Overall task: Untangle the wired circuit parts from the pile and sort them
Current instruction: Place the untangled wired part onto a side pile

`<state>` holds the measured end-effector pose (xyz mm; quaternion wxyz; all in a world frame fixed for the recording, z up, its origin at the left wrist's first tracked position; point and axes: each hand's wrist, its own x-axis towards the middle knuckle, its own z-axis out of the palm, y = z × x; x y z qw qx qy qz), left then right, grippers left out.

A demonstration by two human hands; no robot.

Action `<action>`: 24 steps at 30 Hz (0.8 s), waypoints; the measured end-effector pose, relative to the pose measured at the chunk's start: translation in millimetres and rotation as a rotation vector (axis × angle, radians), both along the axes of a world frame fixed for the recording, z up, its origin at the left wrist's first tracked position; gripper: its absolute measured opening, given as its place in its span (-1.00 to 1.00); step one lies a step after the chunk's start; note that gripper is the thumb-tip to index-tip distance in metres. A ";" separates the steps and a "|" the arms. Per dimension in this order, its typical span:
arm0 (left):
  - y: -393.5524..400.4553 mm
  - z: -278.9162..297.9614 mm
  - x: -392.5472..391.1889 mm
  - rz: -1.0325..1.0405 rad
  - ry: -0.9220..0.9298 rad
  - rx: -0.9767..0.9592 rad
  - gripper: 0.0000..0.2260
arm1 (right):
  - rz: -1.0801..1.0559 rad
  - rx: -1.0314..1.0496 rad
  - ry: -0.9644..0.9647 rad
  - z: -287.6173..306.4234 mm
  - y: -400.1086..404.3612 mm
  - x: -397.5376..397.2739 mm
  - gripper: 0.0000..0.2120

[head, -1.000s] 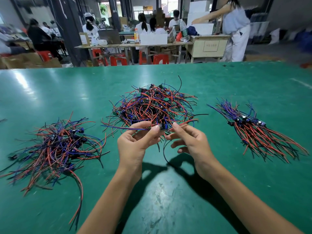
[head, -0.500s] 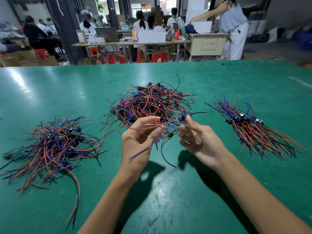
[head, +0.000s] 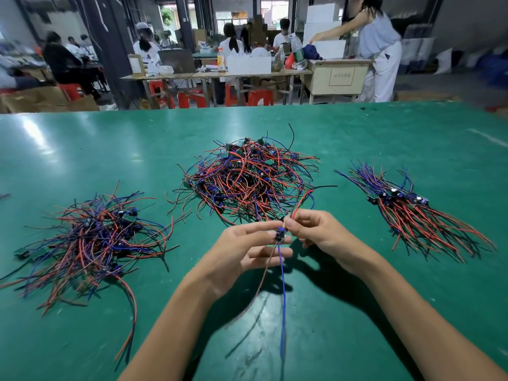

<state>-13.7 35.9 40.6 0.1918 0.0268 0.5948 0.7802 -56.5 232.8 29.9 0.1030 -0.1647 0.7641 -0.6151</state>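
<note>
One wired circuit part point(head: 280, 234), a small board with a dark blue component, is held between my two hands above the green table point(head: 82, 149). My right hand point(head: 319, 235) pinches its upper end where red and black wires rise toward the pile. My left hand point(head: 247, 248) has fingers extended beside the board; its blue and red wires hang down over the palm. The tangled pile point(head: 247, 180) lies just beyond my hands. A neat aligned bundle point(head: 412, 213) lies to the right.
A second loose heap of wired parts point(head: 90, 240) lies at the left of the table. Behind the table's far edge stand work tables, red stools and several people; one person point(head: 379, 48) leans over a beige desk.
The part has come out of the pile and toward me. Its blue and red wires, earlier stretched sideways across my left hand, now hang straight down; my right hand has shifted to pinch the board's top.
</note>
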 end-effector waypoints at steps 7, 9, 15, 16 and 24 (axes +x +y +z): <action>8.8 -3.4 2.0 0.040 -0.053 -0.139 -0.74 | 0.053 0.099 0.183 -2.3 -4.6 2.1 -0.85; 11.2 -5.2 2.4 0.073 -0.003 -0.173 -0.76 | 0.043 0.126 0.193 -1.5 -8.0 3.2 -0.82; 19.3 -3.8 5.5 0.169 0.118 -0.375 -0.76 | -0.007 -0.006 0.011 -8.6 -26.8 10.9 -0.71; 21.0 -3.4 6.6 0.178 0.134 -0.398 -0.75 | -0.011 -0.015 0.000 -10.5 -32.3 13.1 -0.71; 22.3 -2.7 7.1 0.213 0.156 -0.379 -0.75 | -0.273 -0.180 -0.094 -18.2 -53.7 18.8 -0.68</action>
